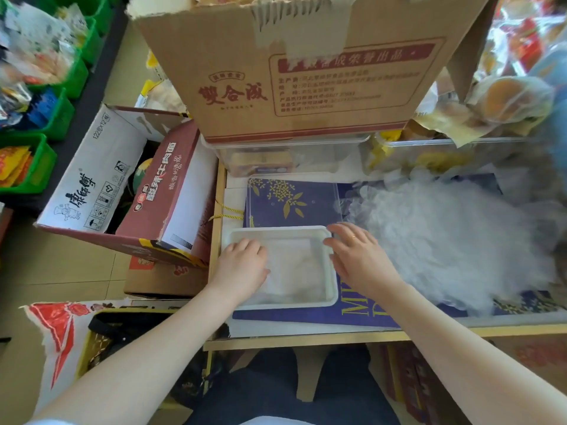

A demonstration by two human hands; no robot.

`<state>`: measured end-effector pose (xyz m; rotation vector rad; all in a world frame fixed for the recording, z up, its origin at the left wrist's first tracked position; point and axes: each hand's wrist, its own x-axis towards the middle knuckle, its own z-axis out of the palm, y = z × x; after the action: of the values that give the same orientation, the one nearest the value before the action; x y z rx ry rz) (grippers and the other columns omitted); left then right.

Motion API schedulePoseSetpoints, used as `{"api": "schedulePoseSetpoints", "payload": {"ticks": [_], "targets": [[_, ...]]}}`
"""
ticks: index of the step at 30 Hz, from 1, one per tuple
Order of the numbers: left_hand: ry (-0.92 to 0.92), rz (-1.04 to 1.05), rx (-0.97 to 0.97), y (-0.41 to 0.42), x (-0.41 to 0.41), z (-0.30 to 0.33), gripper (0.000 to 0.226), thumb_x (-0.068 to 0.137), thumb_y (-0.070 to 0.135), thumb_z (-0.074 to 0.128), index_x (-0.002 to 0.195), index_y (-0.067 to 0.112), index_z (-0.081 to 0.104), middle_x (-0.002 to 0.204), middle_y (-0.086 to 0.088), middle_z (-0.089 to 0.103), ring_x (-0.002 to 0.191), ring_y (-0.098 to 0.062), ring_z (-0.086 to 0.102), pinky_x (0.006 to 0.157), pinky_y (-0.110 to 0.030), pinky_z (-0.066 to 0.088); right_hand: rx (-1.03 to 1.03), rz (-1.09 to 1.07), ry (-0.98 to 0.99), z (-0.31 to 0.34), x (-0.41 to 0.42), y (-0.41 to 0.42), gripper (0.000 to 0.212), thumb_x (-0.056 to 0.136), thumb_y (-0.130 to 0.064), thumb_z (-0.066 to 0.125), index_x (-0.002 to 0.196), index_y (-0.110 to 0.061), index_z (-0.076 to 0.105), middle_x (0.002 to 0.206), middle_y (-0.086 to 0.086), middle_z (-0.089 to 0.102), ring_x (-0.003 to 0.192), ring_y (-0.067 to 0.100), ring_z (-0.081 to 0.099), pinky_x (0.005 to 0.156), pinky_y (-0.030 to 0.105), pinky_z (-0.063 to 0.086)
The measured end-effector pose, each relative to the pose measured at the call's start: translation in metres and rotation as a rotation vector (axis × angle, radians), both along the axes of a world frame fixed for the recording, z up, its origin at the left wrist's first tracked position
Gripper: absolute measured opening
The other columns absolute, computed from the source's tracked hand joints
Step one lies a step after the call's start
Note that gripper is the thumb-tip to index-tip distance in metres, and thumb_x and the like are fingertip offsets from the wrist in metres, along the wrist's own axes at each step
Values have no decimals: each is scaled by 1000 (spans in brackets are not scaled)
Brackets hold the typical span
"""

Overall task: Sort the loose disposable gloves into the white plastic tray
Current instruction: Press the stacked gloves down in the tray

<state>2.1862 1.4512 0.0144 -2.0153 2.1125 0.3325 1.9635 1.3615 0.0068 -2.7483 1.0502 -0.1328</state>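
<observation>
A white plastic tray (330, 286) lies on a blue printed box near the table's front edge. Thin clear disposable gloves (297, 271) lie flat inside it. My left hand (242, 265) rests palm down on the gloves in the tray's left half, fingers apart. My right hand (356, 253) hovers over the tray's right rim, fingers spread, holding nothing. To the right a big loose pile of clear gloves (445, 240) covers the table.
A clear lid (294, 200) lies behind the tray on the blue box (362, 314). A large brown carton (291, 72) stands at the back on clear bins. Open cartons (122, 191) crowd the floor to the left, green bins (46, 124) beyond them. Bagged goods fill the right.
</observation>
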Motion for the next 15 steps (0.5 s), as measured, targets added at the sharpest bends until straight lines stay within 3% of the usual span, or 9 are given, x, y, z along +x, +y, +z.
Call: {"api": "schedulePoseSetpoints", "payload": {"ticks": [2, 3, 4, 6, 8, 12, 15], "targets": [[66, -32, -129, -7, -12, 8, 15, 71, 19, 73, 76, 9, 65, 75, -6, 63, 69, -28, 65, 57, -33, 49, 51, -175, -48, 2, -31, -8, 26, 83, -15, 57, 108, -9, 62, 124, 13, 58, 113, 36, 55, 87, 43, 48], [75, -32, -175, -10, -20, 13, 12, 73, 20, 70, 72, 9, 65, 68, -5, 62, 59, -28, 63, 48, -30, 45, 90, -246, -8, 1, -47, -14, 31, 87, -15, 56, 118, -9, 58, 133, 14, 52, 122, 36, 48, 93, 44, 44], [102, -12, -160, -16, -30, 18, 14, 81, 22, 60, 79, 9, 66, 72, -5, 64, 62, -30, 64, 48, -29, 42, 143, -302, 78, -2, -65, -21, 39, 90, -18, 55, 128, -9, 51, 143, 13, 42, 131, 35, 38, 100, 45, 38], [143, 48, -134, -29, -52, 24, 32, 94, 29, 38, 103, 11, 63, 96, -5, 66, 87, -32, 64, 60, -29, 37, 215, -376, 252, -6, -103, -34, 54, 94, -27, 50, 143, -12, 32, 155, 10, 22, 142, 30, 21, 111, 41, 24], [190, 49, -164, -44, -75, 25, 35, 97, 30, 32, 111, 13, 60, 107, -5, 65, 97, -32, 60, 63, -29, 34, 234, -439, 330, -13, -138, -43, 61, 96, -33, 43, 148, -12, 18, 158, 9, 12, 144, 26, 15, 114, 38, 17], [343, 77, -199, -64, -115, 34, 27, 97, 22, 41, 109, 13, 64, 104, -5, 67, 95, -30, 61, 65, -32, 42, 345, -619, 285, -29, -179, -56, 68, 96, -38, 44, 147, -4, 15, 155, 15, 17, 140, 30, 23, 112, 40, 24], [390, 120, -176, -76, -145, 35, 28, 97, 23, 40, 111, 16, 63, 107, -2, 66, 97, -26, 61, 70, -34, 47, 374, -659, 260, -36, -198, -66, 68, 92, -39, 51, 143, -4, 24, 151, 16, 24, 134, 35, 29, 106, 45, 33]]}}
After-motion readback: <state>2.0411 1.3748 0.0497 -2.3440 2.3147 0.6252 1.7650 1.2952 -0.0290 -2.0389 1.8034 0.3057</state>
